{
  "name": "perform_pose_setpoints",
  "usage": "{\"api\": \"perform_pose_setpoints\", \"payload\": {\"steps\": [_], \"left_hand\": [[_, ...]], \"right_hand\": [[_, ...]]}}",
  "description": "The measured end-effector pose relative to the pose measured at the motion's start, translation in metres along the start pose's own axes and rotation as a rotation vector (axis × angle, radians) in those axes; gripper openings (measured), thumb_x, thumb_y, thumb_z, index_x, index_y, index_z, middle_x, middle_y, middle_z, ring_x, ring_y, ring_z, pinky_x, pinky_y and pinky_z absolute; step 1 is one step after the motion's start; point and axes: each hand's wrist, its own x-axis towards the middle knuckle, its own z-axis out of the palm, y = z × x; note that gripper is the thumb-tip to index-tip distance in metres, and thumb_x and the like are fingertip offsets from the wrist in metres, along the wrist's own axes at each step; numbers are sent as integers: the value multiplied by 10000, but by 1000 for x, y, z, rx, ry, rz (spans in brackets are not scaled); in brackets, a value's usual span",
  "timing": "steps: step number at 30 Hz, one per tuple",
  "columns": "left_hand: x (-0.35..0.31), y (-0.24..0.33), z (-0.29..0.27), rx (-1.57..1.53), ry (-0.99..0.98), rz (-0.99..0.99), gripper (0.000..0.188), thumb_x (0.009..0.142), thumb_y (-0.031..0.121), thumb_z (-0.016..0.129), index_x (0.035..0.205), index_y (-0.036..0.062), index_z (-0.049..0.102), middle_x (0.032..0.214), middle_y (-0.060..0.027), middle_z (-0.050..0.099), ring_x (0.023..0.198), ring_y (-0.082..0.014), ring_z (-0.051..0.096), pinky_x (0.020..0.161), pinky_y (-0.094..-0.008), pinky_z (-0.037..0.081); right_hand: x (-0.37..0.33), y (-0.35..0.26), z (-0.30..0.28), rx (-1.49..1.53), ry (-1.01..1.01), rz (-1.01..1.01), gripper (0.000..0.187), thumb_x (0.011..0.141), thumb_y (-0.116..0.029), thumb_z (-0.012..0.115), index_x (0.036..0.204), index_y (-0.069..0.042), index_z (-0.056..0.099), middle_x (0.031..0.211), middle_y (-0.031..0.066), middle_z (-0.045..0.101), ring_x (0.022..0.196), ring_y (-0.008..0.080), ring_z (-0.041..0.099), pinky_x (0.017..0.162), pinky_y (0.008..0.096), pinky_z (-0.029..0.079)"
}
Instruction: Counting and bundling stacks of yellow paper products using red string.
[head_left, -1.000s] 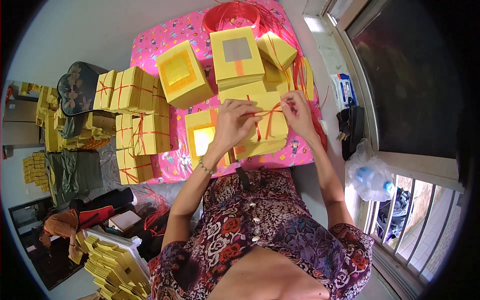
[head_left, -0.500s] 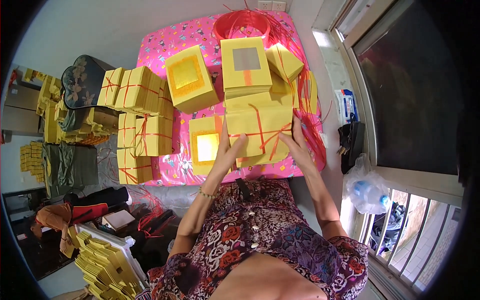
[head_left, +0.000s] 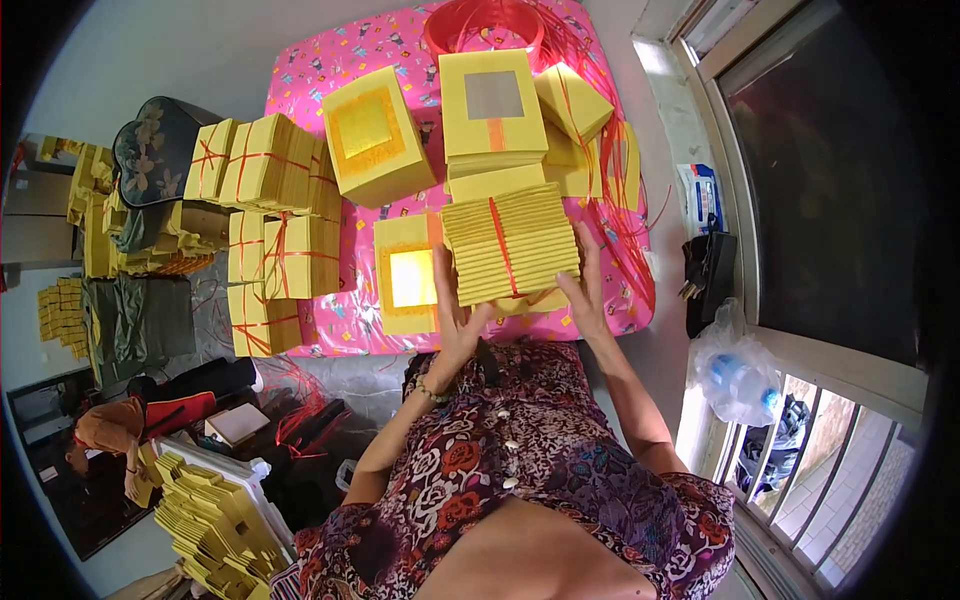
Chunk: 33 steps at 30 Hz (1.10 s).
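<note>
Between my two hands is a thick bundle of folded yellow paper point(head_left: 475, 250), its layered edges turned up toward me and a red strip running across its middle. My left hand point(head_left: 458, 325) grips its left side, thumb at the near corner. At the right side, my right hand point(head_left: 588, 290) presses with the thumb on the near edge; some of its fingers are hidden behind the bundle. Just beyond it stands a stack of yellow paper with a grey square point(head_left: 494, 95). Left of my left hand lies yellow paper with a shiny gold square point(head_left: 412, 277).
Tied yellow bundles point(head_left: 260, 165) pile up at the table's left edge. A gold-squared stack point(head_left: 365, 135) stands nearby. At the back are a red basin point(head_left: 436, 38) and loose red strips point(head_left: 632, 262). A barred window point(head_left: 800, 450) is at right; another person point(head_left: 110, 430) handles yellow paper at lower left.
The bundle has been tipped in my hands: its flat face with the crossed red strips and knot showed before, and its layered edge side faces me now. Both hands still hold it.
</note>
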Motion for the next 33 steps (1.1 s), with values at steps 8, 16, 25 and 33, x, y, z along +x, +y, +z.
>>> {"api": "perform_pose_setpoints", "payload": {"steps": [8,16,25,33], "left_hand": [[46,6,-3,-204,16,-384,840,884,71,555,1460,138,-53,1476,-146,162,1294,-232,305,1032,-320,319],[45,5,-6,-300,9,-442,838,899,51,535,1457,171,-80,1449,-132,230,1257,-208,348,1006,-309,357],[49,12,-4,-258,60,-437,833,883,56,566,1465,166,-20,1451,-118,239,1254,-202,358,995,-303,374],[62,10,-5,-226,43,-470,831,906,104,546,1459,156,-72,1441,-144,257,1271,-203,336,1022,-296,325]], "right_hand": [[16,3,-2,-61,-95,155,722,888,-133,555,1430,26,104,1448,169,254,1312,221,287,1073,332,234],[16,-13,0,-74,-117,109,653,895,-88,497,1433,11,141,1454,144,264,1335,213,255,1090,337,195],[33,-15,-8,-14,-159,193,719,908,-107,521,1442,2,52,1478,150,198,1344,206,236,1083,313,205],[61,-6,-10,-18,-306,225,798,885,-95,560,1436,13,-7,1485,146,163,1343,186,211,1081,299,209]]}}
